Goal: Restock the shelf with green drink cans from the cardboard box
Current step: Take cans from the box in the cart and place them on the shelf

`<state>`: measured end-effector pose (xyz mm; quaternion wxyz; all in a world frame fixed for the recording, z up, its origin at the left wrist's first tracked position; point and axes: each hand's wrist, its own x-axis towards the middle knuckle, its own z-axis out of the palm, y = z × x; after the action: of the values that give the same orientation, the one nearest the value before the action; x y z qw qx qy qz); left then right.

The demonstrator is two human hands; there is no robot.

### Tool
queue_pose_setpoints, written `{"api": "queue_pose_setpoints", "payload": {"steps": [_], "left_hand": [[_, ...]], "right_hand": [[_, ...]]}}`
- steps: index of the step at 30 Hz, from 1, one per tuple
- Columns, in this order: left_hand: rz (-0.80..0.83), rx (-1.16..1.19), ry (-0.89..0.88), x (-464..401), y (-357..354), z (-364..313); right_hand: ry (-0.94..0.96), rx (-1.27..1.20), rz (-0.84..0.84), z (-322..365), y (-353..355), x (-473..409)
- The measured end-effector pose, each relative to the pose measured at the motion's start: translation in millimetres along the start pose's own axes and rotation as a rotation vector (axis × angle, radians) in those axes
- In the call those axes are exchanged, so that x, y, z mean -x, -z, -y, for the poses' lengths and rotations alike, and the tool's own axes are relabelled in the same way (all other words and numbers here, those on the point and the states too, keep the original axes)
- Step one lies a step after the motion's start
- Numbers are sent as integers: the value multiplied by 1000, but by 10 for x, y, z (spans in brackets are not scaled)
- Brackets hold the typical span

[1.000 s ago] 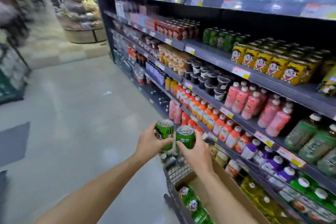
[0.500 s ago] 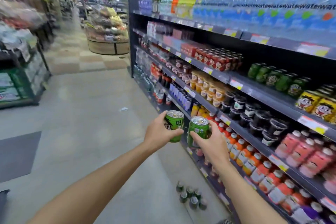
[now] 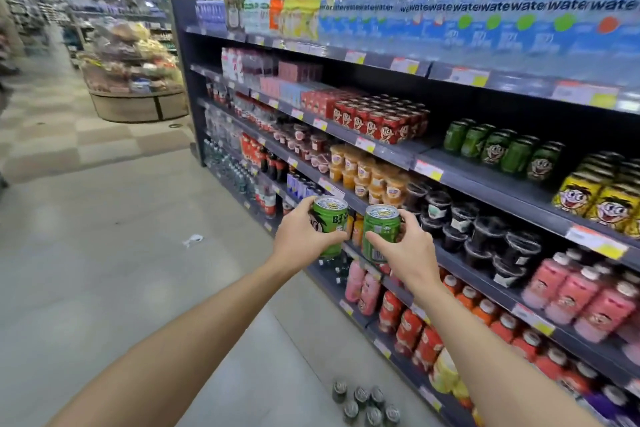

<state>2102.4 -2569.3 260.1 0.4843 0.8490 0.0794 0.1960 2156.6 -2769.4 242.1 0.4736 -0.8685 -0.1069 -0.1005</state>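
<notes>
Green cans sit one in each hand at the frame's centre: the left hand [image 3: 300,238] wraps the left can [image 3: 329,224], the right hand [image 3: 408,253] wraps the right can [image 3: 380,230]. Neither is shelved yet. A short row of green cans [image 3: 502,147] stands on the shelf [image 3: 512,185] at middle right, with room beside it. Six more cans [image 3: 367,402] wait on the floor at the bottom; the box is out of view.

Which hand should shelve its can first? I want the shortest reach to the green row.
Probably the right hand: its green can is on the shelf side, nearer the green cans on the shelf than the left hand.
</notes>
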Motion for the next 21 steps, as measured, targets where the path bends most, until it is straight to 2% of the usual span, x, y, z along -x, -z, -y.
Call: {"api": "queue_pose_setpoints", "payload": {"steps": [6, 10, 21], "left_hand": [[56, -30, -61, -915, -241, -5], [130, -14, -41, -1519, -418, -6], [249, -18, -115, -2785, -902, 30]], "right_hand": [[4, 16, -62, -103, -156, -861], [-8, 19, -108, -178, -178, -1468], [-65, 68, -220, -369, -320, -2468]]}}
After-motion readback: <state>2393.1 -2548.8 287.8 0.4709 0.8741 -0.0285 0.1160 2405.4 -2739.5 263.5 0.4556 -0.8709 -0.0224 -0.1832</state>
